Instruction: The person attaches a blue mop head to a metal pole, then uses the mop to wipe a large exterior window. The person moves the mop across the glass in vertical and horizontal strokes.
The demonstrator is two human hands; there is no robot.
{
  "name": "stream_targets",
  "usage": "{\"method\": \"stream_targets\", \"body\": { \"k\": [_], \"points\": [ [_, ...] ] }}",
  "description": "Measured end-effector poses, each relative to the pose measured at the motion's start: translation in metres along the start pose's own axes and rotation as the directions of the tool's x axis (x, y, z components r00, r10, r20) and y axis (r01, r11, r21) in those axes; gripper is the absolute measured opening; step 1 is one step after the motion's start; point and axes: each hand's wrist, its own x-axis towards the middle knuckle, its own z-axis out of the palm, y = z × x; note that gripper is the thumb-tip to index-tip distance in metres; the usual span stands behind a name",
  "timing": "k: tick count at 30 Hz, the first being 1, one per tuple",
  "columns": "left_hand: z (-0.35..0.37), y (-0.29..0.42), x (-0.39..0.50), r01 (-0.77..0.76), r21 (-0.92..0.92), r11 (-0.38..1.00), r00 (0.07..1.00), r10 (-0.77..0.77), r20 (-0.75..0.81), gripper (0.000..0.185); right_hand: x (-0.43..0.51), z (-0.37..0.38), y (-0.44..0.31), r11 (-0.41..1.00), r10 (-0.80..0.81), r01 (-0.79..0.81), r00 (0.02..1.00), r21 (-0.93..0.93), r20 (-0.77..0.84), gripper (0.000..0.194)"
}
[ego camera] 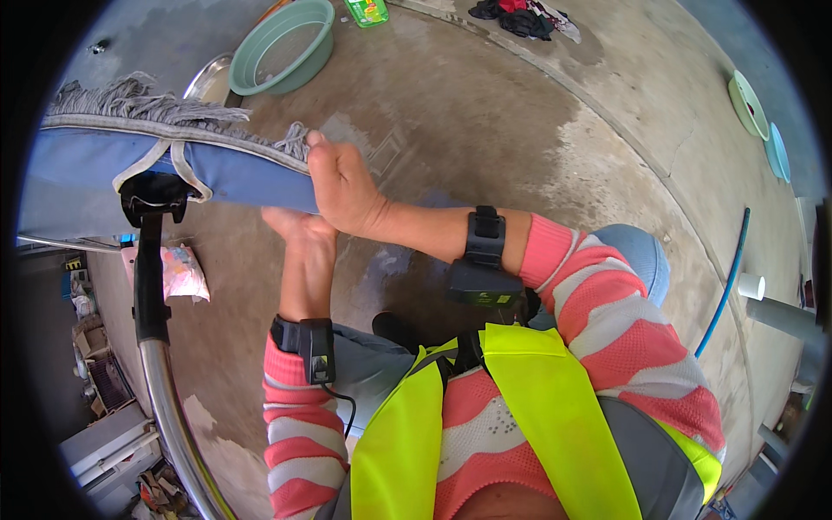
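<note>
A wide flat mop head [250, 175], with a blue fabric back and a pale-bound edge, is raised in front of me at the left. Grey yarn fringe [149, 107] hangs along its far side. My right hand [344, 185] grips the right end of the mop head, thumb uppermost by the yarn. Just below, my left hand [299, 224] holds the same end from underneath, its fingers hidden behind the fabric. A black swivel joint [156, 195] sits under two white straps [185, 172] and joins the metal mop pole [172, 396], which runs down to the lower left.
Beyond the mop stand a green plastic basin [318, 55] and a metal bowl [211, 81]. A green bottle [367, 12] and dark clothes [526, 23] lie farther off. A pink patterned bag [185, 270] is at left. A blue hose [725, 286] lies at right on the damp concrete floor [468, 117].
</note>
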Motion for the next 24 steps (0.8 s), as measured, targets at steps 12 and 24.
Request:
{"method": "stream_targets", "body": {
  "k": [12,24],
  "points": [
    [0.006,0.004,-0.002,0.026,0.015,1.000,0.998,-0.025,-0.058,0.037,-0.002,0.000,-0.002,1.000,-0.010,0.010,1.000,0.001,-0.012,0.044],
    [-0.006,0.040,-0.002,0.068,-0.081,0.994,0.997,-0.071,-0.030,0.043,-0.003,-0.002,-0.006,0.998,-0.001,0.002,1.000,0.057,-0.011,0.038]
  ]
}}
